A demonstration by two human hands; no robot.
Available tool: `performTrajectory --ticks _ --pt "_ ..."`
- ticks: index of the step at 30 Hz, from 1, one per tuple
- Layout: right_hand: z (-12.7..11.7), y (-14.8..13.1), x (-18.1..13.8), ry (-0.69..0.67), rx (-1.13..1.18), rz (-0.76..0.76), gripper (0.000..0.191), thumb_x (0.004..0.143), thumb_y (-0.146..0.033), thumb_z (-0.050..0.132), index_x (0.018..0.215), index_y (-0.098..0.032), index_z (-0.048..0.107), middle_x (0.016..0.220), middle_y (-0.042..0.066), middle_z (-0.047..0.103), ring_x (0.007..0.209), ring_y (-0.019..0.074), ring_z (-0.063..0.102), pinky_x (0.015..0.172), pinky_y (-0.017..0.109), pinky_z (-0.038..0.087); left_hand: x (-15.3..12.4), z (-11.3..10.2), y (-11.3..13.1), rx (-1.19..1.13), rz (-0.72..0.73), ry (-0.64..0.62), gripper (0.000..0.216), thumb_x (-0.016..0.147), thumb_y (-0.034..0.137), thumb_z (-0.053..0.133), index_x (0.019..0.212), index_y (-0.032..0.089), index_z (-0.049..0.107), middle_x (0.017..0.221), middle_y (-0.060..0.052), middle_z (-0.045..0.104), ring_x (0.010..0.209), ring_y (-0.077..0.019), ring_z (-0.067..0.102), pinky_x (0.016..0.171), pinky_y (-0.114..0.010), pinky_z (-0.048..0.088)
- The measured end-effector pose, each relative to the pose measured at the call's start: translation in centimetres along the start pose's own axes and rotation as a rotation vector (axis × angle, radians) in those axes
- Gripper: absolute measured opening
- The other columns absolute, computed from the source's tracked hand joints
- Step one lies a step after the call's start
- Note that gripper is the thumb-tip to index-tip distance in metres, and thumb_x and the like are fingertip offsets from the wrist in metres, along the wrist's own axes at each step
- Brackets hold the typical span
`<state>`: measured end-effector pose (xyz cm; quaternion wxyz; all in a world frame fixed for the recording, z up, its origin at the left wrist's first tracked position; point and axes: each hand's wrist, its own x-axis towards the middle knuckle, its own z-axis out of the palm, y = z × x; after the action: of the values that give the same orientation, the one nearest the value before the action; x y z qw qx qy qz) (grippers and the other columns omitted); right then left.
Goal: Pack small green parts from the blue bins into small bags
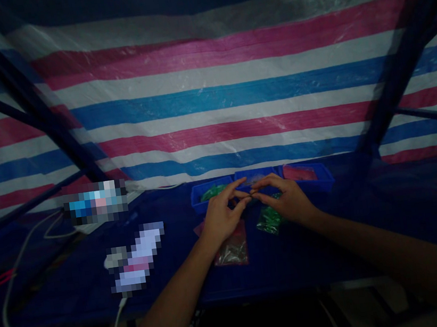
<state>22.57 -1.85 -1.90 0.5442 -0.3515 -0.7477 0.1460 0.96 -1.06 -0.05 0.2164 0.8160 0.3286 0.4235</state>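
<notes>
My left hand (224,212) and my right hand (288,197) meet fingertip to fingertip above the blue table. Both are closed in a pinch around something small and dark (251,193), too tiny and dim to name. Under my left wrist lies a pinkish-red plastic bag (233,250) with clear, shiny contents. Beside my right palm rests a clear bag with green pieces (268,218), partly covered by that hand. Just behind the fingers stand three blue bins: the left bin (200,207) holds green pieces, the middle bin (254,172) small clear things, the right bin (327,178) reddish-pink bags.
A blurred-out phone-like slab (140,259) lies on the left with a white cable (120,316) running off the front edge. Farther back sits a white power strip (97,219) with pixelated items. Dark blue posts (391,71) and a striped tarp (226,98) close off the back.
</notes>
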Motion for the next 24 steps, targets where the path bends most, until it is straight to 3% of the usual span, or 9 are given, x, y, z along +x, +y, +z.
performTrajectory --ticks 8,13,18,20,24 --pt "0.0 0.0 0.0 0.0 0.003 0.01 0.014 0.091 -0.027 0.073 0.105 -0.025 0.073 0.103 0.005 0.074 0.098 0.0222 0.07 0.09 0.039 0.055 0.0 0.3 0.0 -0.055 -0.023 0.015 0.056 0.095 0.027 0.069 0.147 0.027 0.05 0.104 -0.003 0.079 0.088 -0.0197 0.073 0.087 -0.039 0.056" --pt "-1.0 0.0 0.9 0.192 -0.114 -0.034 0.009 0.092 -0.026 0.071 0.101 -0.025 0.074 0.1 0.005 0.073 0.097 0.0236 0.068 0.09 0.04 0.054 0.2 0.3 -0.4 0.025 -0.024 0.095 0.054 0.095 0.024 0.067 0.146 0.026 0.051 0.111 -0.005 0.077 0.092 -0.0187 0.074 0.083 -0.035 0.058" --pt "-2.5 2.3 2.0 0.343 -0.305 -0.028 0.012 0.092 -0.03 0.072 0.103 -0.025 0.075 0.104 0.008 0.07 0.097 0.0259 0.064 0.09 0.043 0.053 0.2 0.0 -0.8 0.202 0.031 0.058 0.025 0.096 0.023 0.064 0.121 0.024 0.07 0.104 -0.003 0.077 0.093 -0.0187 0.073 0.085 -0.036 0.058" --pt "-2.7 3.7 2.3 0.299 -0.371 -0.054 0.014 0.092 -0.03 0.072 0.105 -0.025 0.076 0.102 0.008 0.071 0.102 0.028 0.062 0.092 0.045 0.053 0.0 0.1 -0.6 0.239 0.086 -0.018 0.019 0.098 0.026 0.062 0.113 0.023 0.072 0.104 -0.003 0.076 0.094 -0.0191 0.072 0.089 -0.038 0.057" --pt "-2.5 5.8 2.4 0.046 -0.437 -0.114 0.014 0.09 -0.022 0.071 0.102 -0.025 0.075 0.099 0.006 0.075 0.109 0.0305 0.059 0.099 0.048 0.05 -0.5 0.5 -0.3 0.253 0.204 -0.208 0.023 0.1 0.033 0.061 0.117 0.024 0.073 0.116 -0.006 0.074 0.11 -0.0207 0.069 0.101 -0.04 0.054"
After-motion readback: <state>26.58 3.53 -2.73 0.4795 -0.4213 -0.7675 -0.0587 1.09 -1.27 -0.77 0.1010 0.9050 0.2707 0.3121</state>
